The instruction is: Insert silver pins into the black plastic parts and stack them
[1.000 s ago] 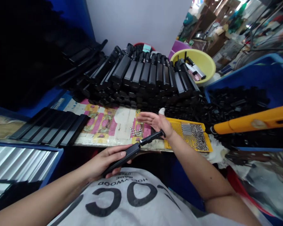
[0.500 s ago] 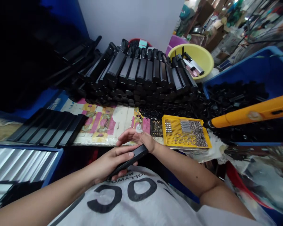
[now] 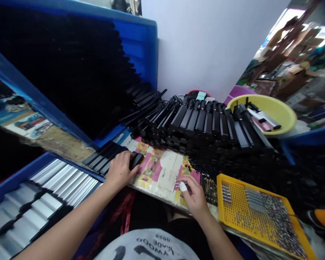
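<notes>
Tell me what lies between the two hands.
In the head view, only the pink-and-yellow printed sheet, bare except a few small screws beside the right hand; the left hand grips a black part.

the only lettering that can be read stands on the white shirt [image 3: 151, 249] at the near edge, in black print and upside down from this view: part of a word, "...ywoo...", a smaller "made" beside it, and digits that look like "0028"; nearer still, the tops of much larger black letters are cut off by the frame edge. the pink and yellow printed sheet [image 3: 162, 169] between the left hand [image 3: 121, 169] and the right hand [image 3: 195, 196] carries marks too blurred to read, and so does the coloured picture [image 3: 24, 121] at the far left
</notes>
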`<control>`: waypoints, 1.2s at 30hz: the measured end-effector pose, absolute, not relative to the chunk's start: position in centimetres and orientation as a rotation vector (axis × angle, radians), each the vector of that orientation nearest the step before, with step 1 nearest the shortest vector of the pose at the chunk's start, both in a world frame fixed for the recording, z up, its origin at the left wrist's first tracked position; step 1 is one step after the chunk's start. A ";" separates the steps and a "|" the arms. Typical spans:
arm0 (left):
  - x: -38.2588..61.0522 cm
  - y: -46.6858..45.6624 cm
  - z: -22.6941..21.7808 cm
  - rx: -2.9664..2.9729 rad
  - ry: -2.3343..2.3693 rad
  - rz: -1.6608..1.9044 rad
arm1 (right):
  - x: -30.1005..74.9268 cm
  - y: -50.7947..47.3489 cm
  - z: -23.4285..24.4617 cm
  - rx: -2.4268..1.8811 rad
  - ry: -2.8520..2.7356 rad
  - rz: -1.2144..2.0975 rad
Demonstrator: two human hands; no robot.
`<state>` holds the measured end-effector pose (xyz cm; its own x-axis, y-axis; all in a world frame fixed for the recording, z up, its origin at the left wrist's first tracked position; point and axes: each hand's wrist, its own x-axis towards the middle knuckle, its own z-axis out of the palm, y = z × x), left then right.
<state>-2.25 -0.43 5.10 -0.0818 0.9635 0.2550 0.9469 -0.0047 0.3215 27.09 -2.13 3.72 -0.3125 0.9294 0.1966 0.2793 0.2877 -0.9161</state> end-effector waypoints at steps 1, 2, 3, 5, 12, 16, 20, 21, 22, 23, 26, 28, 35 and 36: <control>-2.1 0.7 5.9 2.161 2.122 0.708 | 27.6 -2.4 3.5 -1.109 -1.781 1.038; -1.8 2.1 7.1 2.235 2.039 0.795 | 28.1 -2.7 3.4 -1.133 -1.773 1.032; -1.2 3.5 8.6 2.315 1.946 0.899 | 28.6 -3.0 3.4 -1.168 -1.752 1.024; 0.2 6.8 11.8 2.404 1.839 1.050 | 29.6 -3.4 3.5 -1.236 -1.719 0.988; 3.0 17.0 16.3 2.183 2.016 0.628 | 31.9 -2.9 4.6 -1.423 -2.025 0.709; 2.3 16.4 16.6 2.190 1.983 0.689 | 31.7 -1.4 4.5 -1.555 -2.378 0.445; 2.5 9.0 15.7 2.283 1.864 1.252 | 30.1 0.6 4.9 -1.599 -2.742 0.270; 2.9 6.5 15.0 2.247 1.793 1.308 | 29.7 1.0 5.1 -1.594 -2.802 0.264; 3.3 4.0 14.1 2.187 1.710 1.291 | 29.3 1.5 5.2 -1.587 -2.841 0.270; 3.9 1.6 12.9 2.110 1.613 1.250 | 29.0 2.0 5.4 -1.580 -2.864 0.288; 5.6 -4.2 9.3 1.619 1.365 1.001 | 28.4 3.0 5.8 -1.574 -2.901 0.356; 6.8 -6.2 7.2 1.117 1.175 0.854 | 28.3 3.4 5.9 -1.581 -2.900 0.395; 8.2 -6.7 5.2 0.158 0.694 0.718 | 29.3 1.5 6.1 -1.574 -2.428 0.695; 8.2 -6.7 5.2 0.150 0.690 0.716 | 29.2 0.9 6.1 -1.518 -2.186 0.872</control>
<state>8.22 -6.69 5.19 0.5459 0.6486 -0.5304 -0.5536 0.7544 0.3528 29.20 0.93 6.13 -0.3715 0.9260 -0.0669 0.7180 0.2409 -0.6530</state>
